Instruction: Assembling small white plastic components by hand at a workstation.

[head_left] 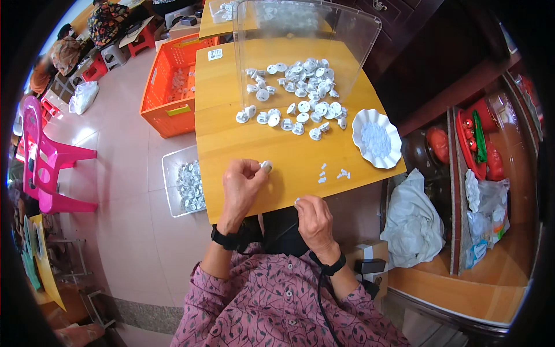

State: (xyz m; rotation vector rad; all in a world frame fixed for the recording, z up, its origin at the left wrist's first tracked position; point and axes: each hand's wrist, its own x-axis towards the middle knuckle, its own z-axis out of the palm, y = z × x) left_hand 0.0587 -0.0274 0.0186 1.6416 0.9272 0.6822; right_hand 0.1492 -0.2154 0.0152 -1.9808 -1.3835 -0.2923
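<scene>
Over the near part of the yellow table [231, 139], my left hand [240, 186] is closed, thumb and fingers pinching a small round white plastic part [266, 165]. By the table's front edge, my right hand [315, 223] is also closed, with a tiny white plastic piece [297, 200] at its fingertips. Several similar tiny pieces [322, 180] lie loose on the wood to the right. Farther back spreads a heap of round white plastic parts [301, 117], partly inside a clear plastic bin [352, 52] tipped on its side. A white scalloped dish [395, 151] at the right edge holds many tiny pale pieces.
Left of the table are an orange crate [155, 98] and, on the floor, a clear bin [171, 196] of finished-looking parts. A pink chair [52, 156] stands farther left. Shelving [451, 295] with a white bag [413, 222] is on the right. Other people sit at the far left.
</scene>
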